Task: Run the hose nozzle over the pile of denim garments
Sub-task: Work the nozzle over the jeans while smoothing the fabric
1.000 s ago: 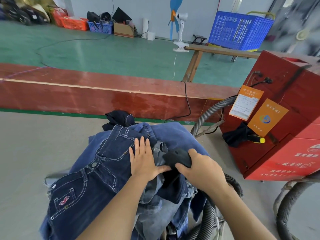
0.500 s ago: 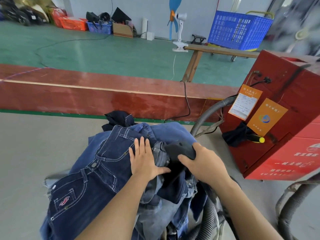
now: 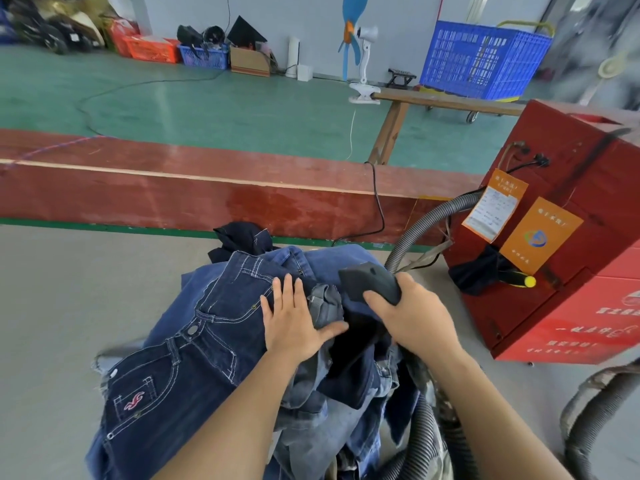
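Note:
A pile of denim garments (image 3: 194, 368) lies heaped on the grey floor in front of me, dark blue jeans on top at the left. My right hand (image 3: 412, 317) grips a black hose nozzle (image 3: 370, 280), held over the upper right part of the pile. A grey ribbed hose (image 3: 420, 223) curves from the red machine toward the nozzle. My left hand (image 3: 294, 320) rests flat on the jeans just left of the nozzle, fingers straight and spread.
A red box-shaped machine (image 3: 568, 271) with orange labels stands close on the right. More ribbed hose (image 3: 585, 420) loops on the floor at lower right. A long red board (image 3: 173, 188) crosses behind the pile. A blue crate (image 3: 481, 60) sits far back.
My right hand has carried the nozzle up and to the right across the pile. My left hand has stayed flat on the jeans.

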`<act>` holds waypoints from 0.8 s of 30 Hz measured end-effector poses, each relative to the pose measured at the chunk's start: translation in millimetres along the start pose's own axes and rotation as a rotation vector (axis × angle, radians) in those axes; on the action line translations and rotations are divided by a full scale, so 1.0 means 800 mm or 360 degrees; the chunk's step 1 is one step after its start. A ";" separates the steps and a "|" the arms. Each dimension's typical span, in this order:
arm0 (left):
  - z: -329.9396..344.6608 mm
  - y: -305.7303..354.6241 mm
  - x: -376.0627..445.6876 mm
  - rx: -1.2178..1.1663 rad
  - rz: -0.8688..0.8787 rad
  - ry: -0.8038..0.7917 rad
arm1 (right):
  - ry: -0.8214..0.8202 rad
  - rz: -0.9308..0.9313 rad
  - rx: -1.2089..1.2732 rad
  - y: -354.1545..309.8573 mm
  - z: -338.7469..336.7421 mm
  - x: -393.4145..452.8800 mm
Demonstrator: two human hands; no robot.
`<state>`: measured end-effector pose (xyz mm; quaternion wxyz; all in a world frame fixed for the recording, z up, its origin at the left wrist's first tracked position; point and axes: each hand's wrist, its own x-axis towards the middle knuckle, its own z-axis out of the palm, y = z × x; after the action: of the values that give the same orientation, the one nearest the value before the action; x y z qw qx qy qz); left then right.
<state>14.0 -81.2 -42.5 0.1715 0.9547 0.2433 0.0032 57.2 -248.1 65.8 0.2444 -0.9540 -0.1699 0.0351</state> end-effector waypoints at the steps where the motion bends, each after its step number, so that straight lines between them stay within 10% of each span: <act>1: 0.000 0.001 0.001 -0.0011 -0.0010 0.0010 | -0.0010 0.0012 -0.0005 0.003 -0.005 -0.003; 24: -0.004 0.007 -0.003 0.0114 -0.0036 -0.0079 | -0.0135 -0.0055 -0.0397 0.007 0.001 -0.023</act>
<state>13.9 -85.6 -37.3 0.1433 0.9572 0.2497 -0.0310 41.6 -258.4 62.1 0.1171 -0.9716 -0.1994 0.0499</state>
